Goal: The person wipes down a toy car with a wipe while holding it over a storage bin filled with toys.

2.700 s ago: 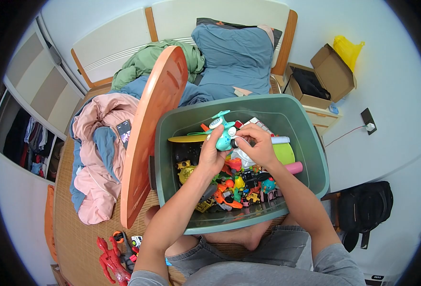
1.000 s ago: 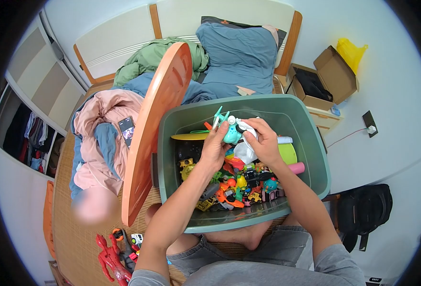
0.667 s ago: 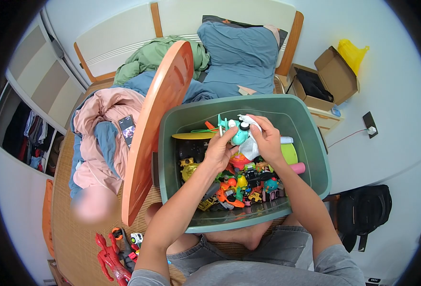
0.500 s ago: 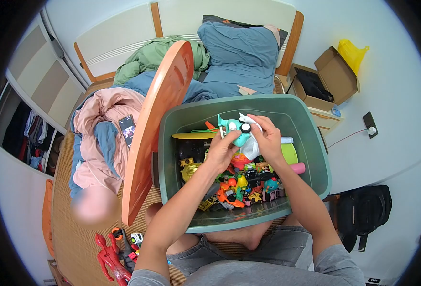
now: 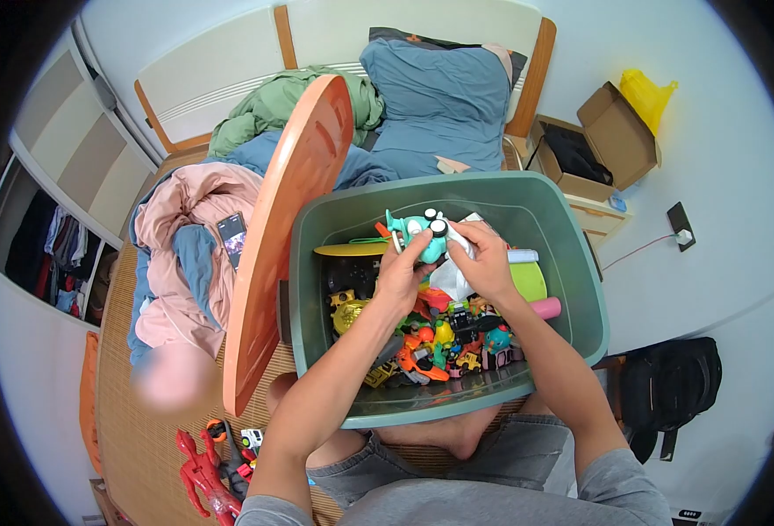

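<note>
Above the toy bin, my left hand (image 5: pixel 397 279) is closed around a turquoise toy vehicle (image 5: pixel 431 249) with small black wheels, some of them pointing up. My right hand (image 5: pixel 490 263) pinches a white wipe (image 5: pixel 451 280) against the toy's right side. Part of the wipe hangs below my fingers. Beneath both hands, the green plastic bin (image 5: pixel 571 254) holds a heap of small toys, among them an orange toy vehicle (image 5: pixel 424 364), a yellow toy piece (image 5: pixel 349 316) and a pink cylinder (image 5: pixel 545 308).
Left of the bin, an orange oval panel (image 5: pixel 286 237) stands on edge. A red figure (image 5: pixel 203 478) and other toys lie on the mat at lower left. A phone (image 5: pixel 232 238) rests on pink bedding (image 5: pixel 203 193). An open cardboard box (image 5: pixel 637 131) sits behind the bin at right.
Both hands have shifted slightly left with the toy vehicle, which has turned so that more black wheels show. The wipe has moved along with my right hand.
</note>
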The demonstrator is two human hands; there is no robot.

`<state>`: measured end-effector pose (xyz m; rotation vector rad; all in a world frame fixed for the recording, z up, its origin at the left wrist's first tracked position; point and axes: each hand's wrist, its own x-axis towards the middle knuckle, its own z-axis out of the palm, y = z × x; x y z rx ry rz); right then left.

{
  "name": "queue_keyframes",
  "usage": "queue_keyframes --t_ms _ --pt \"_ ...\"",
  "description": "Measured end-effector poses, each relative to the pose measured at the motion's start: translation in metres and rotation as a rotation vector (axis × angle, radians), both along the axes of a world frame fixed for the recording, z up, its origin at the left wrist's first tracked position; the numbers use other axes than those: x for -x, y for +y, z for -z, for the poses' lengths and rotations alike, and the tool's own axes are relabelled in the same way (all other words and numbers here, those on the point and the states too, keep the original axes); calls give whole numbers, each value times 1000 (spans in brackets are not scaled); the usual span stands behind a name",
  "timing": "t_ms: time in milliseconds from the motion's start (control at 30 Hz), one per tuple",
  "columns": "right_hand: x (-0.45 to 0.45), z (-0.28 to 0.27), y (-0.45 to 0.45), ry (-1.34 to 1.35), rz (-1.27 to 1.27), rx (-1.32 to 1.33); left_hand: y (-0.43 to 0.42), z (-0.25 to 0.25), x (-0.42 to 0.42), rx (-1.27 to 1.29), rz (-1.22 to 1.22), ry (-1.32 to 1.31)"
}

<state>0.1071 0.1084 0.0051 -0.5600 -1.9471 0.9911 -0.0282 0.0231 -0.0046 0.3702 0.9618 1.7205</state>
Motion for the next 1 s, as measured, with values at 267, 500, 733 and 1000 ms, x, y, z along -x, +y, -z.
queue_keyframes --t_ms 267,500,733,1000 --pt "-1 -1 0 38 -26 118 0 0 1 13 6 -47" --pt "-1 -4 -1 27 -25 46 2 3 0 -30 8 -130" --pt "-3 -9 0 46 73 -17 0 -3 -5 -68 124 -115" --pt "0 4 7 63 65 235 -2 -8 -9 89 253 -50"
